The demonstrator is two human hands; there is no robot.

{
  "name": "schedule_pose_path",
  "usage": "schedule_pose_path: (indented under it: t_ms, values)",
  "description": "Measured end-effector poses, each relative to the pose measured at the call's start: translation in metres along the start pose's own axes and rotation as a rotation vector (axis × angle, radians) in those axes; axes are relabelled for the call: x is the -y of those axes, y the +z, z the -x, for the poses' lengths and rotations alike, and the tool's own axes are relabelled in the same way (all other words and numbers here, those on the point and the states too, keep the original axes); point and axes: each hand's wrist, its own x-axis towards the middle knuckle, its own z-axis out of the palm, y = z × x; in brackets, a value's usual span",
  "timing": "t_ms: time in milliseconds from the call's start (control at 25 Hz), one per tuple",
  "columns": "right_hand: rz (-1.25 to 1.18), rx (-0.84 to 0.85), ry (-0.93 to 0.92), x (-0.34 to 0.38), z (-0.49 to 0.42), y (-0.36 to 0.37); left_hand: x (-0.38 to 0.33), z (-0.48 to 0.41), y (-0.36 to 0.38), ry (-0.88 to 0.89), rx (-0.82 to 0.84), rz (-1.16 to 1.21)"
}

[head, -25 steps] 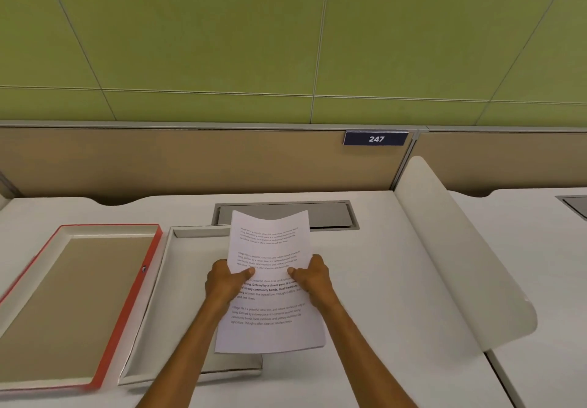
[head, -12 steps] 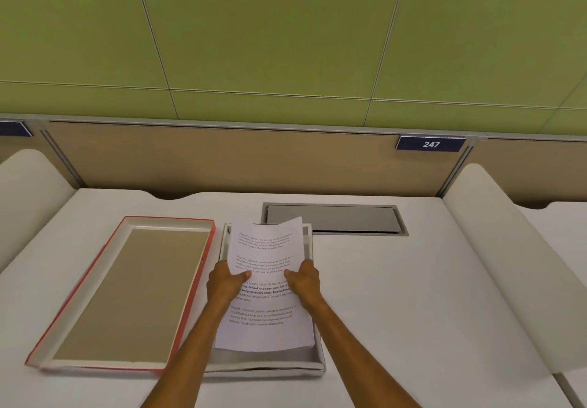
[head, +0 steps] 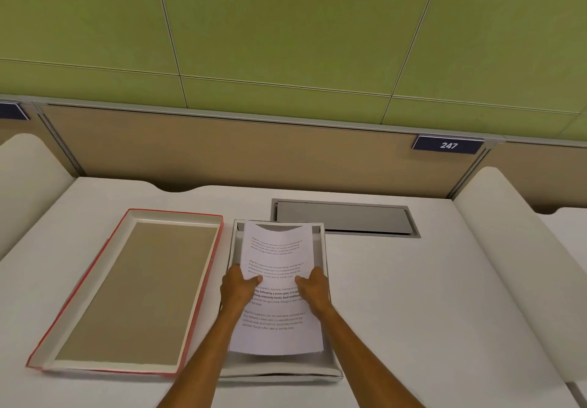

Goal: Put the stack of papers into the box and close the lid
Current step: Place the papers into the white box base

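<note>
Papers held over the open white box, one hand on each side.

Printed paragraphs cover the top sheet; most of the type is too small to read, though bold words "strong community bonds, local traditions" show mid-page. Left hand and right hand pinch the side edges, thumbs on top, fingers curled under. Left of the box lies the red-edged lid, inside up. Behind the box sits a grey hatch in the desk; farther back, a dark plate reads "247".

Both forearms reach forward, left hand and right hand pinching, thumbs on top.
</note>
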Motion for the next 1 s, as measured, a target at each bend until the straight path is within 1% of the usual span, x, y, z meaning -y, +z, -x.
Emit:
schedule_pose_path:
  t_ms: [640,880,1000]
  values:
    - [0.027,0.02,0.038,-0.011,-0.016,0.0,0.007,-0.009,0.011,-0.04,0.033,0.064]
    - [0.056,0.044,0.066,-0.014,-0.02,0.0,0.009,-0.011,0.012,-0.051,0.025,0.051]
    - [0.095,0.055,0.091,-0.015,-0.022,-0.003,0.009,-0.01,0.01,-0.047,-0.01,0.025]
